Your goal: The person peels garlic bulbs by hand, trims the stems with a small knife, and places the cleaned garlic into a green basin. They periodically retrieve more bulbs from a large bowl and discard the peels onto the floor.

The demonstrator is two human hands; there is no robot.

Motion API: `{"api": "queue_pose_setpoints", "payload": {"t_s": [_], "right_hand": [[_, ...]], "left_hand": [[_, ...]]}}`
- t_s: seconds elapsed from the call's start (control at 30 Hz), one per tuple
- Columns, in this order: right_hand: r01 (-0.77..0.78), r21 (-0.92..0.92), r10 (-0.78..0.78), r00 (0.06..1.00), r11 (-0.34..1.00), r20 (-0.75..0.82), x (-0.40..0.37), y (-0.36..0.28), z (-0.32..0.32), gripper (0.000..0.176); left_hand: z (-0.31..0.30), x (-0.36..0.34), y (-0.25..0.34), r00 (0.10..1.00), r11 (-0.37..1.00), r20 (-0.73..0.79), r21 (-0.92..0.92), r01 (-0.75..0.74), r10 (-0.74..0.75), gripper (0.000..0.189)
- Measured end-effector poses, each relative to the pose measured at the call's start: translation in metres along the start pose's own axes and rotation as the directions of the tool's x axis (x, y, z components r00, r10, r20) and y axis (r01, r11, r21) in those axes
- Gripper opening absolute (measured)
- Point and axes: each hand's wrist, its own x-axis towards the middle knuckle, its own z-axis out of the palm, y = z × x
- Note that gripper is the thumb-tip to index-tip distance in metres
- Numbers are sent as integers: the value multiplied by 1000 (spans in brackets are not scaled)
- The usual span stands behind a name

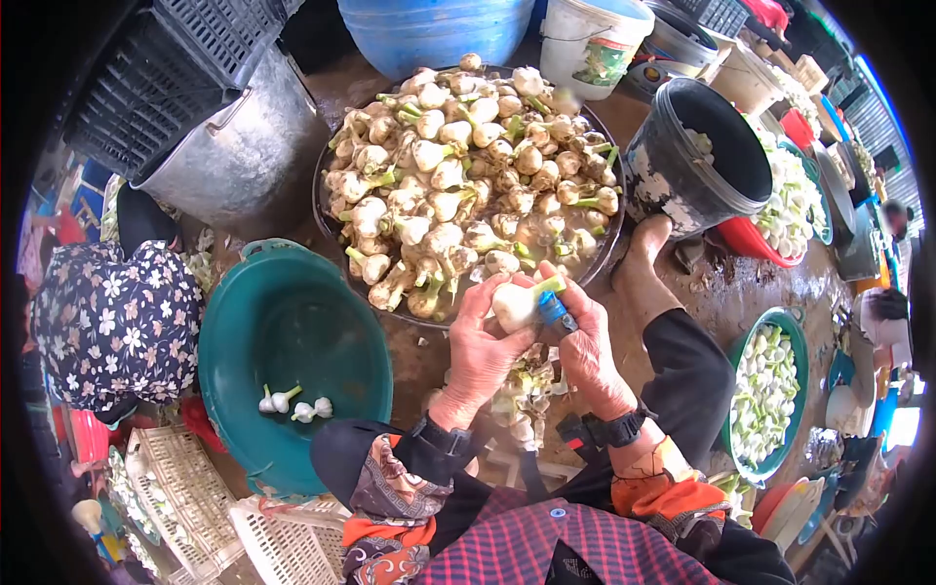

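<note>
My left hand [480,363] holds a whitish garlic bulb [513,306] with a short green stem, its fingers wrapped round the bulb's left side. On the other side of the bulb, my right hand [588,348] is closed on a small blue and dark object [554,312], pressed near the stem; whether it has a blade is hidden. Just beyond both hands, a wide round basin [326,226] is heaped with muddy garlic bulbs [448,174]. To the left, a green tub [226,327] holds several clean white bulbs [281,398].
A black bucket [697,156] stands at the upper right, near a bare foot [643,255]. A green basin [801,390] of bulbs lies right. A metal pot [244,146] and crates [180,487] are left, beside a person in flowered clothing [117,322].
</note>
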Motion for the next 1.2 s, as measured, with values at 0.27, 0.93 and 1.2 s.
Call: {"api": "queue_pose_setpoints", "payload": {"t_s": [0.27, 0.93, 1.2], "right_hand": [[97, -96, -112, 981, 991, -156, -9, -2, -4, 48], [54, -908, -165, 986, 416, -16, -22, 57, -60, 37], [261, -774, -321, 944, 577, 79, -13, -3, 8, 28]], "left_hand": [[-13, 1, 6, 805, 539, 442, -598, 593, -395, 58], [-7, -2, -4, 922, 611, 241, -694, 381, -302, 37], [4, -6, -8, 992, 982, 23, -138, 128, -126, 53]]}}
